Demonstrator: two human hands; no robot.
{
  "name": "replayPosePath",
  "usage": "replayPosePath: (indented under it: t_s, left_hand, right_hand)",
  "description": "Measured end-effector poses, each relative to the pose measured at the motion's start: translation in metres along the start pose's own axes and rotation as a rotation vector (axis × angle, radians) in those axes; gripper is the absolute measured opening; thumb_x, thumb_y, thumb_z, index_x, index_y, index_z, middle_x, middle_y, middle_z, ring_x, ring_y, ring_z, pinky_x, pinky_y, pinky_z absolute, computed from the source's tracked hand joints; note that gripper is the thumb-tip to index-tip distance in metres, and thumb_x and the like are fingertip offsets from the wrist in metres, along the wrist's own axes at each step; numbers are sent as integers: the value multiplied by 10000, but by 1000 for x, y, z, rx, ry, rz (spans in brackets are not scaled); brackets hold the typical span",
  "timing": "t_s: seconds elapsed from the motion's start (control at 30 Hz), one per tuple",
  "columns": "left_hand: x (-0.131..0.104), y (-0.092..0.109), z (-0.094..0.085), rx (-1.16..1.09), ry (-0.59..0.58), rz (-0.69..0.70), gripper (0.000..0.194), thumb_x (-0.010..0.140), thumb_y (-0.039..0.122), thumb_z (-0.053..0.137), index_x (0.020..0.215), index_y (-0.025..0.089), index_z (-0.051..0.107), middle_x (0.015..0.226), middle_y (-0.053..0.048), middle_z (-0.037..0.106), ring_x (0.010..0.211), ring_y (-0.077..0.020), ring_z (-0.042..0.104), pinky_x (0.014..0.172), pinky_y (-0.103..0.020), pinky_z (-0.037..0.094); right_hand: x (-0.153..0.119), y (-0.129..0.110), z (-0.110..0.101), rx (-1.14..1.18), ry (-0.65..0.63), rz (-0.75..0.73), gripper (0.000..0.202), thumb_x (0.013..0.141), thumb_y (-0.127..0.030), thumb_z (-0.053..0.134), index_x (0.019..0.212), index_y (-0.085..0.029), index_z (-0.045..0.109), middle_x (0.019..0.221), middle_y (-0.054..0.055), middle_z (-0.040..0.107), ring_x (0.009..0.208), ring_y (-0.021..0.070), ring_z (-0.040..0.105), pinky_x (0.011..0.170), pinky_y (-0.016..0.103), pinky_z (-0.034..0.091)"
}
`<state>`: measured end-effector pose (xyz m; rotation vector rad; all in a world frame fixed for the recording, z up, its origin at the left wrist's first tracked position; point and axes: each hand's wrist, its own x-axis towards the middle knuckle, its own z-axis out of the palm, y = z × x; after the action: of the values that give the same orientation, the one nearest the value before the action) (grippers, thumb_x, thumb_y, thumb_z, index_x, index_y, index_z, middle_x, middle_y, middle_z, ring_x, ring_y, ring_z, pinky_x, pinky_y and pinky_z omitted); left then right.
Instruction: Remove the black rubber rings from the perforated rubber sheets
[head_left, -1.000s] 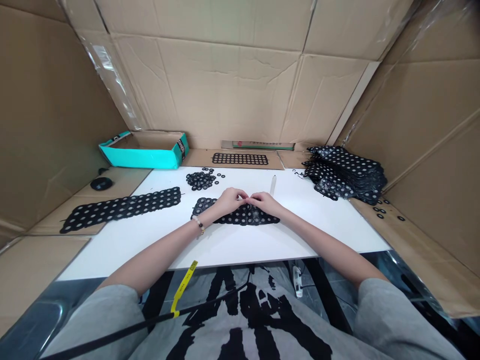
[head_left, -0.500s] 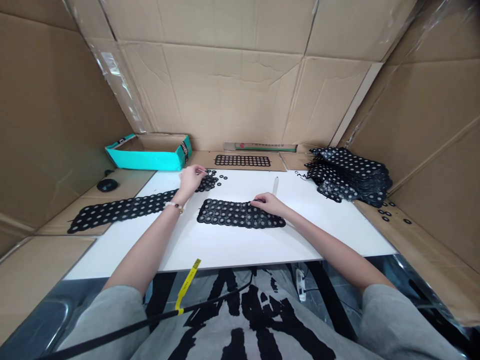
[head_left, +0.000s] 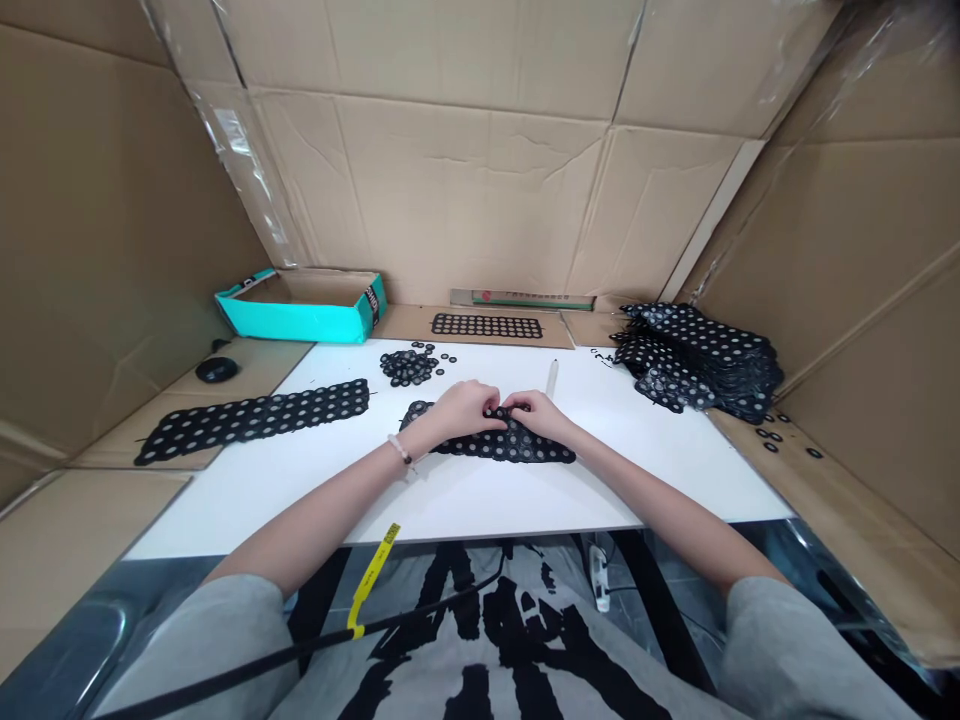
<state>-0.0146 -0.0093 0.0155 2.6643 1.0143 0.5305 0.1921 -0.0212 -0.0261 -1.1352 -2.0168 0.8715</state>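
On the white board lies a black sheet of joined rings (head_left: 517,447), partly covered by my hands. My left hand (head_left: 469,408) is over its middle, fingertips closed on a small black ring at the sheet's far edge; the ring is mostly hidden. Right beside it, my right hand (head_left: 544,413) pinches the same edge of the sheet between thumb and fingers. The fingertips of both hands nearly meet. Behind my left hand is a pile of loose black rings (head_left: 409,366), with a few scattered to its right.
Another black ring sheet (head_left: 255,415) lies at left, and a ring strip (head_left: 486,326) at the back. A stack of sheets (head_left: 705,355) is at right. A turquoise box (head_left: 300,320), a black mouse (head_left: 217,369) and a white pen (head_left: 553,378) stand around. Cardboard walls (head_left: 450,190) enclose the board.
My left hand has moved from the ring pile, right and nearer, to the sheet beside my right hand. The sheet's far edge is now lifted a little between the fingers.
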Motion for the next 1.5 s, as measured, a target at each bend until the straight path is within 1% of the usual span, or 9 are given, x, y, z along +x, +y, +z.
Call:
replayPosePath:
  t_s: [0.13,0.4,0.63,0.83,0.93,1.0,1.17,1.3,1.5]
  left_hand:
    - [-2,7,13,-34,49,-73,226,741,411,693,797,192,682,749,-52,675,789,-230,603,682,-304,428]
    - [7,-10,14,-406,-4,-309,176,740,276,642,813,168,761,792,-45,750,748,-209,662,727,-305,481]
    - [-2,-85,-36,-194,432,-565,233,734,264,665,939,173,728,810,-62,737,739,-215,651,762,-322,471]
    - [-23,-125,-51,159,478,-602,163,787,261,577,805,197,726,892,-98,719,941,-272,594,927,-398,390]
    - [-20,-115,-49,253,527,-545,224,800,284,584,941,189,729,1003,-127,687,1034,-313,542,959,-454,354]
    - [-14,-96,-45,179,467,-436,257,807,324,600,990,185,715,1005,-115,680,997,-293,552,922,-427,382]
    - [-1,-28,-17,-90,-37,-15,327,756,496,680,918,213,706,862,-37,680,794,-202,584,727,-300,423]
    - [-2,6,4,40,14,38,318,711,467,737,875,199,689,838,-62,675,855,-243,573,717,-318,417]
    - [-2,3,8,-152,-4,-12,225,838,334,586,896,191,750,846,-58,736,832,-219,626,789,-324,447]
  right_hand:
    - [-2,-2,0,5,-9,-11,232,747,-105,503,817,-167,715,831,24,726,813,173,636,791,281,462]
    - [-2,-4,1,-90,-32,-12,227,709,-80,439,733,-173,645,730,-3,668,704,143,568,696,252,415]
    - [-4,-4,-5,-138,-83,50,273,629,-31,424,704,-163,651,723,11,661,664,140,539,664,252,406]
    - [-5,-5,-7,-115,-89,43,365,638,-13,424,829,-160,698,827,30,702,756,160,589,745,271,446]
    - [-4,-3,-6,-82,-109,63,415,633,-11,410,882,-164,706,846,28,709,771,162,603,760,274,455]
    - [-4,-2,-6,-39,-116,84,427,629,-13,404,886,-164,709,852,26,714,776,162,613,763,272,462]
    - [-2,-3,-6,71,-128,110,408,645,-27,412,891,-147,715,868,30,726,789,159,630,780,273,475]
    - [-2,-3,-7,99,-128,76,389,674,-48,432,920,-136,720,921,40,736,798,163,635,793,290,485]
    - [-3,1,-6,-64,-85,-52,443,664,2,427,944,-156,732,921,49,735,853,182,644,842,323,486]
